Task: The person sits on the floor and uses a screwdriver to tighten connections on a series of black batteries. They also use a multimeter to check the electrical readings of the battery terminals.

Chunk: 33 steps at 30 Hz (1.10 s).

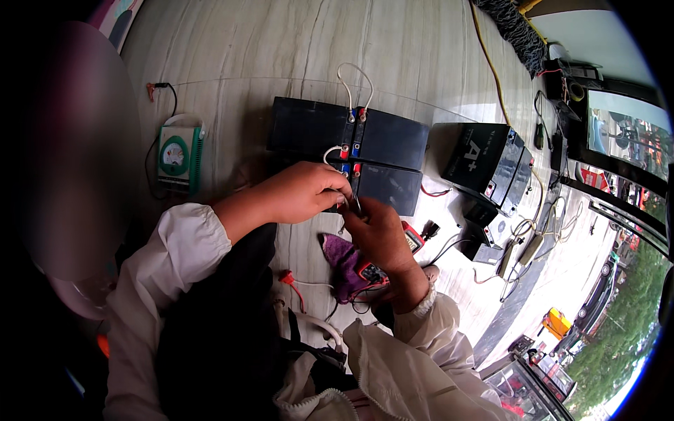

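Several black batteries [312, 125] lie side by side on the floor, their red and blue terminals meeting in the middle. A white wire [358, 65] loops between two far terminals, and a shorter white wire [330, 150] bends at the middle ones. Over the near batteries, my left hand [302, 191] is closed, thumb and finger pinched on something small and mostly hidden. My right hand [382, 235] meets it, closed round a thin shiny metal tool [357, 203] whose kind I cannot make out.
A green-and-white meter [180, 156] stands at the left. Near my right hand are a red multimeter [413, 239] and purple cloth [340, 265]. A red clip [286, 277] lies closer to me. Larger black batteries [481, 160], loose cables and a power strip [531, 250] lie to the right.
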### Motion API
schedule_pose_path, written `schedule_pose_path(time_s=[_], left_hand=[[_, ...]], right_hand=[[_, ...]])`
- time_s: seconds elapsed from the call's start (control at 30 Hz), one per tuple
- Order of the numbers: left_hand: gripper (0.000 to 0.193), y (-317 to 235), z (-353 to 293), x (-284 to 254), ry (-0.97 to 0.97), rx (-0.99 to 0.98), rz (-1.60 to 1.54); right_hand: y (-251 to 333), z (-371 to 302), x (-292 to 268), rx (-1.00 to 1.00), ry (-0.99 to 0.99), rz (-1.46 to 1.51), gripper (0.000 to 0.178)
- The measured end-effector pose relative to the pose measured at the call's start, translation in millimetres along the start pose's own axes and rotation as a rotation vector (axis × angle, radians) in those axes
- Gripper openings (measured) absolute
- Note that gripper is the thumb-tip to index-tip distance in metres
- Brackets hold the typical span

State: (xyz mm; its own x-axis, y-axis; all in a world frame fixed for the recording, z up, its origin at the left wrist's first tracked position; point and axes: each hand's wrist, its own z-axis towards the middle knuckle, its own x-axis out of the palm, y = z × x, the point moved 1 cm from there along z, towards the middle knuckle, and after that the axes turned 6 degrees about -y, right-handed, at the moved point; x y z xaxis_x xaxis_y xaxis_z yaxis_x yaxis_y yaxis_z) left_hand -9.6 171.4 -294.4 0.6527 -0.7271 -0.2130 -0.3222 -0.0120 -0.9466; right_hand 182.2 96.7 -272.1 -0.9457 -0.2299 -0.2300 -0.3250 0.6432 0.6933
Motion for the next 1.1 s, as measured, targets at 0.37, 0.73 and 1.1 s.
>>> schedule_pose_path(time_s=[0.37,0.73,1.1], left_hand=[[0.025,6,2,12,-0.266,-0.661,-0.729],[0.030,17,-3,34,-0.163,-0.495,-0.980],[0.026,15,-7,41,0.032,-0.386,-0.604]], right_hand=[[-25,-15,5,0.434,0.049,0.791,0.020],[-26,-22,-3,0.276,-0.281,0.462,0.019],[18,-7,9,-0.145,-0.342,0.333,0.015]])
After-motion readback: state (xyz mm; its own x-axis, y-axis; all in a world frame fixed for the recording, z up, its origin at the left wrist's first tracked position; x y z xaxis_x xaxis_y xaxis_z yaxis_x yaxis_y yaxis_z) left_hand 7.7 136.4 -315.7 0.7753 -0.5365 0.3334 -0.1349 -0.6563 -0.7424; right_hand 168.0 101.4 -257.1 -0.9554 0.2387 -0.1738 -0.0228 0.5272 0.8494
